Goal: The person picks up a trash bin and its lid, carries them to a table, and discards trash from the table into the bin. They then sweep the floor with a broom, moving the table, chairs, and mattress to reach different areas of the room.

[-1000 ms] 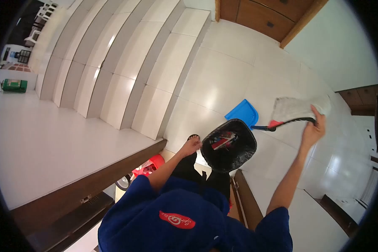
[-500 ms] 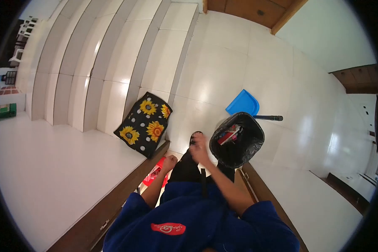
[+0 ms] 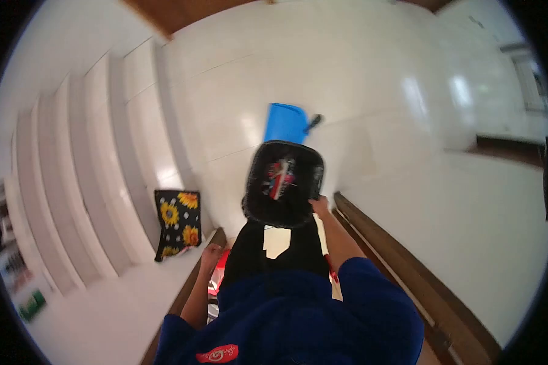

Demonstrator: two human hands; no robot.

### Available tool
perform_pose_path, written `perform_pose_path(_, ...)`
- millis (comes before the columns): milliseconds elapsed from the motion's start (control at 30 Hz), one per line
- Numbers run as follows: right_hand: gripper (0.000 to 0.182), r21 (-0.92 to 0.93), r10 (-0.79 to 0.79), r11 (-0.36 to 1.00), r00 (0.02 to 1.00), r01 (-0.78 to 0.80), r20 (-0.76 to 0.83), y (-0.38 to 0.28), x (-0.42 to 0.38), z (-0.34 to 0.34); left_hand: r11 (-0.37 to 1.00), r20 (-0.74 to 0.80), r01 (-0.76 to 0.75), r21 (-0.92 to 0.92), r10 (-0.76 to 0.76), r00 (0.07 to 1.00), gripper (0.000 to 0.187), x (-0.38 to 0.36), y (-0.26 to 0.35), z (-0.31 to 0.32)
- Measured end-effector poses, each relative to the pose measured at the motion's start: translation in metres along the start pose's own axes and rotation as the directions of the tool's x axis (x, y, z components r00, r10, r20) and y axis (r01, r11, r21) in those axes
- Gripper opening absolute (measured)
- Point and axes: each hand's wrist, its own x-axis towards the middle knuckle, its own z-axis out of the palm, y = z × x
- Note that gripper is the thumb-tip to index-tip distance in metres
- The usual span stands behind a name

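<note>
A black bin point(image 3: 260, 210) with a dark liner stands in front of my legs, with red, white and bluish litter point(image 3: 279, 177) inside. My right hand point(image 3: 319, 205) has its fingers closed on the bin's near right rim. On the left, my left hand point(image 3: 211, 254) is curled beside a brown door edge, close to a red object point(image 3: 219, 271); whether it holds anything is too small to tell. Beyond the bin lies a blue dustpan point(image 3: 285, 121) with a dark handle.
Pale steps point(image 3: 131, 176) rise on the left, with a black sunflower-patterned mat point(image 3: 180, 222) at their foot. A green container point(image 3: 32, 305) is at the far left. Brown door tracks point(image 3: 402, 261) run along the right.
The view has turned and shifted right. My right hand has moved from the bin's left side to its right rim and closed on it. My left hand remains low on the left.
</note>
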Motion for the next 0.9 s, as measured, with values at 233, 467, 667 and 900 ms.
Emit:
perform_pose_path(233, 0.03, -0.16, -0.1, 0.983, 0.995, 0.095, -0.028, -0.009, -0.022, -0.062, 0.9, -0.029, -0.345, -0.266, 0.351, 0.936, 0.026, 0.051, 0.31, 0.058)
perform_pose_path(467, 0.025, 0.147, 0.158, 0.983, 0.926, -0.113, -0.343, 0.019, -0.073, -0.172, 0.743, 0.073, -0.603, 0.291, 0.611, 0.788, 0.056, 0.134, 0.496, 0.194)
perform_pose_path(667, 0.024, 0.632, 0.529, 0.748, 0.757, -0.203, -0.383, 0.031, -0.012, -0.16, 0.46, 0.269, -0.595, 0.659, 0.594, 0.758, 0.041, 0.156, 0.481, 0.248)
perform_pose_path(900, 0.03, 0.755, 0.653, 0.631, 0.649, -0.181, -0.39, 0.076, 0.056, -0.16, 0.257, 0.375, -0.741, 0.62, 0.733, 0.567, 0.023, 0.113, 0.398, 0.193)
